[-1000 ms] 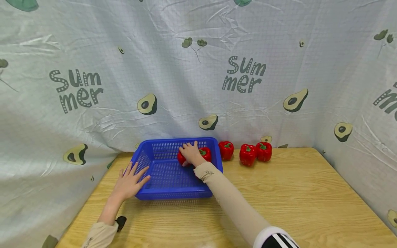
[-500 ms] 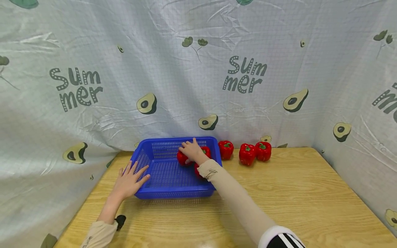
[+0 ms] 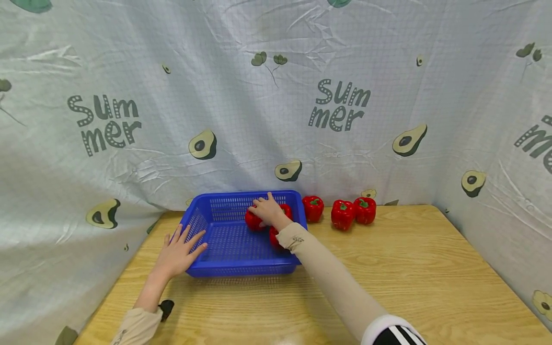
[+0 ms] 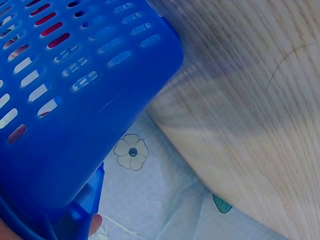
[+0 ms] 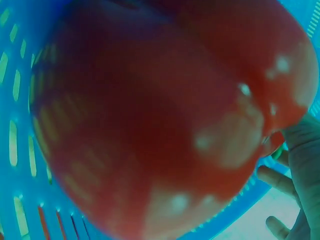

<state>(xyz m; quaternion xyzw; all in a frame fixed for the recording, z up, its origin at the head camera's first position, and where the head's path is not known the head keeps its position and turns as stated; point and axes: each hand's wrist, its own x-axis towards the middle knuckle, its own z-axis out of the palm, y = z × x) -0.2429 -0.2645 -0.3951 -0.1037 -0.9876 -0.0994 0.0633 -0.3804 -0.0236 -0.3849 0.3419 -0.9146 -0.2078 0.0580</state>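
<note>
Nearest the camera, a beige right sleeve is slanting across a wood-grain table, and a small black device is sitting at the left wrist. Slightly farther in, the left hand is resting across the left rim of a blue basket, its fingers lying straight and fanned rather than clenched. Inside the basket's right half, a front red pepper is lying partly under the sleeve. Beyond it, the right hand is touching a left red pepper; whether it is grasping that pepper, one cannot tell. A rear red pepper is showing partly behind the hand. Outside, an upright red pepper is standing just beside the basket's right wall, and a pair of red peppers is standing farther right. Behind everything, a pale avocado-print curtain is hanging.
</note>
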